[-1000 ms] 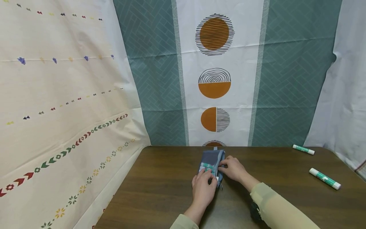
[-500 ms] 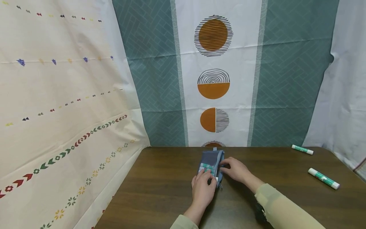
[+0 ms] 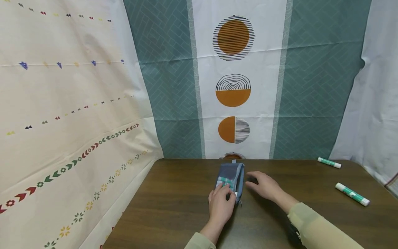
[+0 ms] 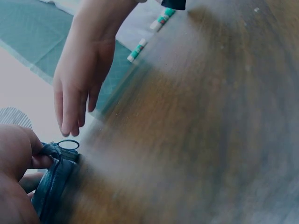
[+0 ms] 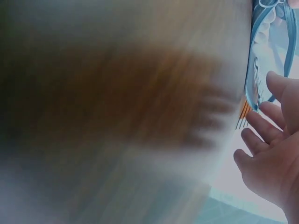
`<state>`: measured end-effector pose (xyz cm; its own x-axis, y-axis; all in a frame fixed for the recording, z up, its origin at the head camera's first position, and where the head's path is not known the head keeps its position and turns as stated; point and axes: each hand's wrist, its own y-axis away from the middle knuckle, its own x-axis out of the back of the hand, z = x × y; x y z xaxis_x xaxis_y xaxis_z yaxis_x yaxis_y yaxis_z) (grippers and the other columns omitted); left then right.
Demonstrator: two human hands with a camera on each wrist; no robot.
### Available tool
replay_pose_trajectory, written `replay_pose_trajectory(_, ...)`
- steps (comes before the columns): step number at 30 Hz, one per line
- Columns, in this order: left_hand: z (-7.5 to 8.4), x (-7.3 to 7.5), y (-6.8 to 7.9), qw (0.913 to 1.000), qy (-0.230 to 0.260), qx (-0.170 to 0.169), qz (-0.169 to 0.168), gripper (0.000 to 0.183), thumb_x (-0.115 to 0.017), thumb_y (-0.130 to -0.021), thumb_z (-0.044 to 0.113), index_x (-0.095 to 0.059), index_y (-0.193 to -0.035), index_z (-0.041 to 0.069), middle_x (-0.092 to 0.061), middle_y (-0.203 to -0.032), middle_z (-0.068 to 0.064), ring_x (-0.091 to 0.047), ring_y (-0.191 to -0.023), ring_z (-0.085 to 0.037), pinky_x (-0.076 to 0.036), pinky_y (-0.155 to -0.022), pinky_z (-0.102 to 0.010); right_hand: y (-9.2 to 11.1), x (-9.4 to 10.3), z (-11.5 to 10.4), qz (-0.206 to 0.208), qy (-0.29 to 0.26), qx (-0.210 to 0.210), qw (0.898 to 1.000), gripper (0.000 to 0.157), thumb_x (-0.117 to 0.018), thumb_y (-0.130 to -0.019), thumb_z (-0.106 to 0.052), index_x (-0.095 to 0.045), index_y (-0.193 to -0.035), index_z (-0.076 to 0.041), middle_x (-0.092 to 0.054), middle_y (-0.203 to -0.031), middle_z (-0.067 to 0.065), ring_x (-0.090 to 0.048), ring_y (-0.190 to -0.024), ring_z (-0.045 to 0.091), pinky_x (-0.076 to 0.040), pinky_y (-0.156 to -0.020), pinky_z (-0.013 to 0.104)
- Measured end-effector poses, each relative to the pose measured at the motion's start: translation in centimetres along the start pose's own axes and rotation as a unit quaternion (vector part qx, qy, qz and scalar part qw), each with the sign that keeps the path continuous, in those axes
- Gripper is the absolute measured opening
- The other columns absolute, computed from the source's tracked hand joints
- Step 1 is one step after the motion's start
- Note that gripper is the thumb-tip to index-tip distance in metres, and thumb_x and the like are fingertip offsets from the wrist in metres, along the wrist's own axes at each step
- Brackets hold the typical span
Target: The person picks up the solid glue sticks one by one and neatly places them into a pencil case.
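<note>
A blue-grey see-through zip pouch [image 3: 227, 169] lies on the table, unzipped along its right side. Through its front I see green and white glue sticks [image 3: 225, 180]. My left hand [image 3: 220, 204] holds the pouch's near end; the left wrist view shows thumb and fingers pinching it beside the zip pull ring [image 4: 68, 144]. Just right of the pouch, my right hand [image 3: 265, 186] hovers with nothing in it, its fingers loosely bent. In the right wrist view, the pouch's opening [image 5: 256, 70] gapes near those fingers.
Two more glue sticks lie at the table's right side, one near the back edge [image 3: 329, 163] and a nearer one [image 3: 352, 194]. The brown wooden table [image 3: 174, 197] meets hanging cloths [image 3: 177, 138] at the back and left.
My right hand has drawn away from the pouch's open edge, to the right, and no longer touches it. The left hand and the pouch have stayed in place.
</note>
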<state>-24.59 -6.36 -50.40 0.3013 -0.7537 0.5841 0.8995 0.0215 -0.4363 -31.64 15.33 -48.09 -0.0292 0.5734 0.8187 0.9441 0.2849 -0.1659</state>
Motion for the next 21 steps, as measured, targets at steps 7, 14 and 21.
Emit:
replay_pose_trajectory(7,-0.1,-0.1,0.0,1.0,-0.004,-0.004,0.007,0.023,-0.07,-0.095,0.013,-0.066,-0.073,0.019,-0.08,-0.13,-0.007,-0.063,-0.14,-0.037,-0.034,-0.116,-0.074,1.0,1.0,0.8,0.009,0.013,0.009,1.0,0.058,-0.072,-0.108,-0.034,-0.06,-0.153,0.001,-0.059,-0.155,0.029,-0.055,-0.144,0.051,-0.045,-0.113,0.07)
replay_pose_trajectory(14,-0.2,-0.2,0.1,1.0,-0.002,-0.006,0.006,0.023,-0.07,-0.095,0.013,-0.066,-0.073,0.018,-0.079,-0.131,-0.008,-0.063,-0.14,-0.037,-0.034,-0.116,-0.074,1.9,1.6,1.8,0.023,0.031,0.014,0.999,0.063,-0.072,-0.107,-0.035,-0.056,-0.155,0.003,-0.056,-0.156,0.032,-0.053,-0.144,0.054,-0.044,-0.112,0.072)
replay_pose_trajectory(21,-0.2,-0.2,0.1,1.0,0.002,-0.002,0.002,0.023,-0.071,-0.096,0.012,-0.067,-0.074,0.019,-0.079,-0.132,-0.008,-0.062,-0.141,-0.036,-0.033,-0.117,-0.074,3.0,3.0,2.3,0.036,0.05,0.019,0.998,0.065,-0.073,-0.107,-0.036,-0.055,-0.156,0.003,-0.055,-0.157,0.031,-0.052,-0.145,0.054,-0.045,-0.11,0.074)
